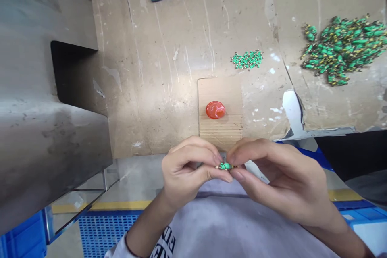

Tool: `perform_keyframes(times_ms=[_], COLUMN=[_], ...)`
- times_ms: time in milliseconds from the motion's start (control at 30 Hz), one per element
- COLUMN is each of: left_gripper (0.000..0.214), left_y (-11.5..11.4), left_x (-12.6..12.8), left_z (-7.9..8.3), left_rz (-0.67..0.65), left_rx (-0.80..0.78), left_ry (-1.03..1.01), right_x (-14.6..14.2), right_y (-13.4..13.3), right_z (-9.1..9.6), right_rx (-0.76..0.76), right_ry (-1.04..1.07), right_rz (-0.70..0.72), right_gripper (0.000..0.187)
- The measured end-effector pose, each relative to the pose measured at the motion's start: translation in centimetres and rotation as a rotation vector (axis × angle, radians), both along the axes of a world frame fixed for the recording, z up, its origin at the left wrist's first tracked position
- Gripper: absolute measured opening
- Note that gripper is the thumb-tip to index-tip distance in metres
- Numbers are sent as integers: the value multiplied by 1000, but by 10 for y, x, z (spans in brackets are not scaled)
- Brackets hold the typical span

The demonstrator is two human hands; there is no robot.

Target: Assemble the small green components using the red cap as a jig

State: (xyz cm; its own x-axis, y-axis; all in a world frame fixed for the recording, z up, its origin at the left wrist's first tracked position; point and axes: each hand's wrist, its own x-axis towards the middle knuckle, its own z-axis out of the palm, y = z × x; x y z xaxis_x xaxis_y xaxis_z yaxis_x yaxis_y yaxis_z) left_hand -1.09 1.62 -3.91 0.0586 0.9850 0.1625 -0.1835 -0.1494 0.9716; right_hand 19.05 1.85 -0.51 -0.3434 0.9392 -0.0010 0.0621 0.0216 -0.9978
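small green piece [225, 165] sits between both hands, just off the near edge of the surface [163, 68], long axis roughly left-right; left hand [183, 169] fingers pinch its left end, right hand [287, 181] fingers pinch its right, neither nearer. beyond: red dish [215, 110] on cardboard pad [220, 131], contents unclear. farther right: small green pile [247, 59], then large green pile [347, 48].
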Motion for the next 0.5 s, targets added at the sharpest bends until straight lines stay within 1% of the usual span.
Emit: perform_keyframes(times_ms=[133, 367, 500], left_gripper=[28, 27, 22], left_y=[0, 1, 0], left_x=[-2, -1, -6], left_z=[0, -1, -4], left_rz=[-2, -12, -34], left_rx=[11, 17, 45], left_ry=[11, 10, 26], right_x=[-2, 1, -2], right_y=[2, 5, 2], right_z=[1, 2, -1], right_rx=[19, 34, 26], right_ry=[-23, -28, -21], right_rz=[26, 50, 80], right_gripper=[21, 19, 22])
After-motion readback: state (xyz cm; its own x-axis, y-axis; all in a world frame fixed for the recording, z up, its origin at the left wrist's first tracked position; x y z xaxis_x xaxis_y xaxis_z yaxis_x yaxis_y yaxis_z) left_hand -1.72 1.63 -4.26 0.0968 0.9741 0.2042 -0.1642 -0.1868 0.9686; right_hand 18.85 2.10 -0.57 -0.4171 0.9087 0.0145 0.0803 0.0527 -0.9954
